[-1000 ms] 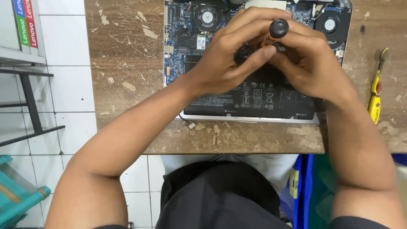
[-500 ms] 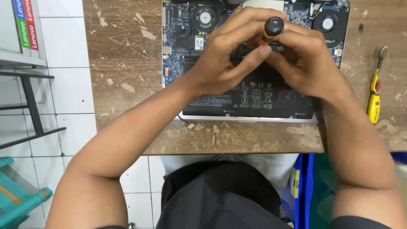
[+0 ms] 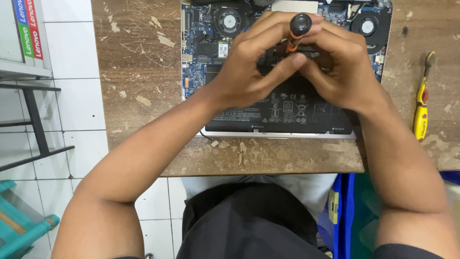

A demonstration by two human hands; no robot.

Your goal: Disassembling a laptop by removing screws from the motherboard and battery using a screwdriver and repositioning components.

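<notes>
Right now both hands meet over the opened laptop (image 3: pixel 196 72) on the counter (image 3: pixel 139 62): the left hand (image 3: pixel 249 72) and right hand (image 3: pixel 335 72) are curled shut around a black-and-orange screwdriver (image 3: pixel 298 29), which stands nearly upright, cap toward the camera, tip hidden among the fingers, pointing down just above the black battery (image 3: pixel 282 112).

Repair workshop: opened laptop (image 3: pixel 282 72), scarred wooden bench (image 3: pixel 139 86), yellow-handled tool (image 3: pixel 421 103).

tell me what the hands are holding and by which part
Both hands, left hand and right hand, hold an upright screwdriver by its black-and-orange handle, below the cap.
</notes>
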